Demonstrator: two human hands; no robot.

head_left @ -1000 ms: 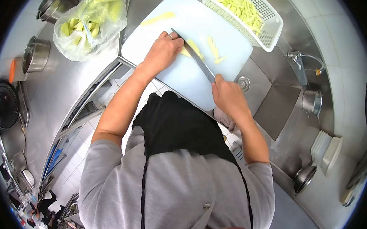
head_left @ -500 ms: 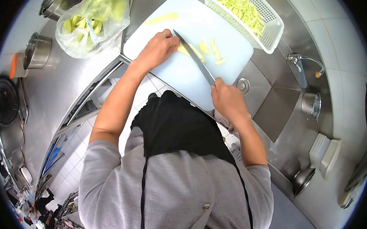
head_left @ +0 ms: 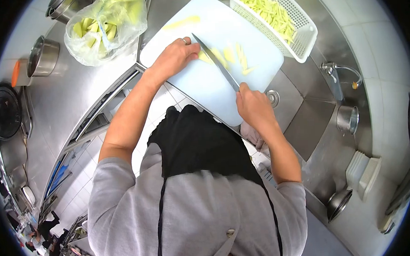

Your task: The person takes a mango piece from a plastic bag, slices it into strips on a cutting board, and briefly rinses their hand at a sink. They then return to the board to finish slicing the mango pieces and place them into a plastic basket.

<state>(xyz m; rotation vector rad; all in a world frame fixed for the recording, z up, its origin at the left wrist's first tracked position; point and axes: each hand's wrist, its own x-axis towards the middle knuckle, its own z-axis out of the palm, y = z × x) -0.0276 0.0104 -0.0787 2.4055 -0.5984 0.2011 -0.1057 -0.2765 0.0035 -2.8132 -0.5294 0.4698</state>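
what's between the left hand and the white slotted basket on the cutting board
In the head view, the long knife blade and pale yellow cut strips lie on the white plastic cutting board between the left hand and the white slotted plastic basket.

Both arms reach forward, hands apart at different depths.

The left hand [head_left: 176, 56] lies farther out, knuckles up, fingers curled and pressed down at the tips, with a ring on one finger; its bare forearm runs back in a long straight line to a grey sleeve. The right hand [head_left: 254, 105] sits nearer the body, its grip closed in a fist around a handle, wrist straight, the elbow bent and the forearm angling back toward the right shoulder.
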